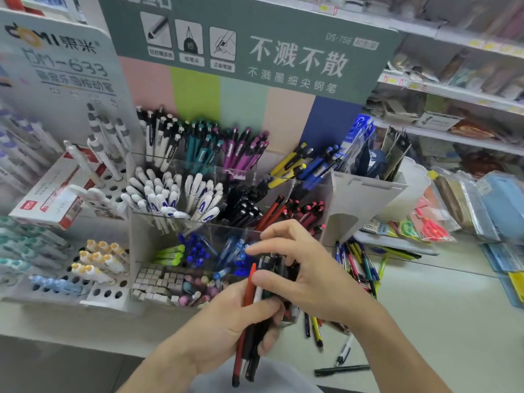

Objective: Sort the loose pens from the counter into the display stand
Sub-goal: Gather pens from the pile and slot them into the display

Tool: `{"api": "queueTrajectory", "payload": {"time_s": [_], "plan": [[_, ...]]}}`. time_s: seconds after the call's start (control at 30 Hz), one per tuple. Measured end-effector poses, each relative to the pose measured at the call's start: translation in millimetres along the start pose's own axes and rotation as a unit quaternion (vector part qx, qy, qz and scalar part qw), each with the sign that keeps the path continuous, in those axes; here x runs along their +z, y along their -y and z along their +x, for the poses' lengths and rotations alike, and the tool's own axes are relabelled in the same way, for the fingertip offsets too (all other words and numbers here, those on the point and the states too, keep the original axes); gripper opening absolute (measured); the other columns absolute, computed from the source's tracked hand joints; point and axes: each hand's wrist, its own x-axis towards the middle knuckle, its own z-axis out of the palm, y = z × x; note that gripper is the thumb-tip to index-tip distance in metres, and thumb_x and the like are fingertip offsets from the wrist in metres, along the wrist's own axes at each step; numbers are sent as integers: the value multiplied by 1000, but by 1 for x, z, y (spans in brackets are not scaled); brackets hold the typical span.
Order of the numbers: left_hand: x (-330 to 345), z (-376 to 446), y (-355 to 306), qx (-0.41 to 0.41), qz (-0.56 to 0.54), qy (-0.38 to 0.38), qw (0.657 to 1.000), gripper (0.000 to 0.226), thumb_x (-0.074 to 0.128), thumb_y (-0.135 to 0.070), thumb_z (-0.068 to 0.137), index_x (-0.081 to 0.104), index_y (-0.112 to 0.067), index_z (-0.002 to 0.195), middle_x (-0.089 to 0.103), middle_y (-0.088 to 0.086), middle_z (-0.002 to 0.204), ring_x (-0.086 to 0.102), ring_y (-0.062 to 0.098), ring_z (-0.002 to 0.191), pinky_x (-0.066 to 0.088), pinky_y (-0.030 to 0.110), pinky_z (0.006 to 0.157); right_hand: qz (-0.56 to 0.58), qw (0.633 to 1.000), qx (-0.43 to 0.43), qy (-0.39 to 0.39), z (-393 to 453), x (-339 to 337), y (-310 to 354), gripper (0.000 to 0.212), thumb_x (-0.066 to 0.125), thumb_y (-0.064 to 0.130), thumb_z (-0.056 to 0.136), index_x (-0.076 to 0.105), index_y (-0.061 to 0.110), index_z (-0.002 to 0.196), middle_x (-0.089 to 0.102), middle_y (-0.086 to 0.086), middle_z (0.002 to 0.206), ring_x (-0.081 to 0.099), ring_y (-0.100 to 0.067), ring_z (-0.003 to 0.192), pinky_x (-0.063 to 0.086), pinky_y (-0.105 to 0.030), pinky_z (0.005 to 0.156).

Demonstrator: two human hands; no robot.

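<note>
Far left: a white pegboard rack (107,290) with capped pens standing in holes, a red-and-white box (56,191) leaning on it. Next over: the display stand (283,180), clear tiers sorted by colour, white pens up top left, teal, purple, then yellow and blue; black and red lower down.

Centre foreground: left hand (226,321), fingers curled tight round a bundle of pens (249,330), a red one outermost, tips pointing down past the counter edge. Right hand (300,268), thumb and fingers bent over the top of that bundle, apparently pinching one pen out; exactly which pen, cannot tell.

Right: loose pens (357,265) lying on the counter (439,307) beside the stand, a few more near the edge.

Risks, as judged: loosening the left grip during the pull, spilling the bundle; dropping a pen in the wrong colour bin; nudging edge pens to the floor.
</note>
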Motion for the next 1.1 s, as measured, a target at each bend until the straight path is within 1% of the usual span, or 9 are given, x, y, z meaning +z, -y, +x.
{"api": "queueTrajectory", "payload": {"time_s": [0.1,0.2,0.33,0.43,0.53,0.63,0.83,1.0,1.1], "plan": [[-2,0,1,-9,24,38,999,33,65,-11,93,50,3,118,55,19,83,55,29,67,49,35,65,-7,999,-5,49,5,-3,-2,7,71,41,93,74,40,99,46,27,129,42,2,132,37,-27,106],[-6,-2,0,5,45,41,998,46,70,-16,91,48,1,127,54,20,86,55,30,71,49,33,66,38,999,-24,0,5,-13,-6,2,73,32,93,73,34,91,59,19,121,56,-9,121,47,-35,97],[-11,-5,1,3,26,-23,999,33,71,-15,90,57,-2,118,54,17,74,53,26,59,45,31,56,245,948,17,-202,-4,-37,-8,22,66,31,91,67,9,93,74,-7,87,70,-21,78,57,-41,72],[-7,-4,4,19,-39,-114,993,33,70,-26,87,48,-4,77,36,6,52,31,15,39,27,23,40,360,889,20,-282,-18,-47,-2,18,70,29,80,66,11,82,74,-17,78,72,-27,66,60,-30,63],[-5,-3,3,65,-86,-176,978,46,71,-41,75,44,-4,69,26,3,46,20,11,31,18,17,34,377,892,36,-246,-28,-26,1,15,74,8,77,63,-1,74,73,-24,85,75,-37,73,63,-33,66],[-2,1,0,111,-122,-195,967,53,73,-38,73,60,8,98,34,7,48,21,10,27,18,14,32,364,908,60,-200,-32,7,-4,23,85,-7,72,66,4,64,74,-22,88,75,-40,76,63,-49,71],[-2,-1,-8,107,-10,-173,979,34,71,-34,80,69,0,83,36,7,37,23,15,27,22,17,33,281,956,73,-41,-32,22,-2,12,84,3,80,75,7,75,77,-8,84,73,-19,74,57,-29,70],[-4,-7,-21,76,127,-109,983,28,69,-27,87,68,-1,79,49,6,40,29,13,27,24,20,36,294,942,70,-145,-9,3,-4,16,69,17,94,69,18,110,69,-1,80,65,-17,64,53,-28,67],[-2,-7,-23,77,146,-90,982,26,75,-30,86,71,-6,78,59,29,59,32,14,28,27,21,37,281,952,37,-111,-1,-6,-5,17,69,12,94,69,15,110,69,-2,80,64,-14,66,54,-26,68]]}}
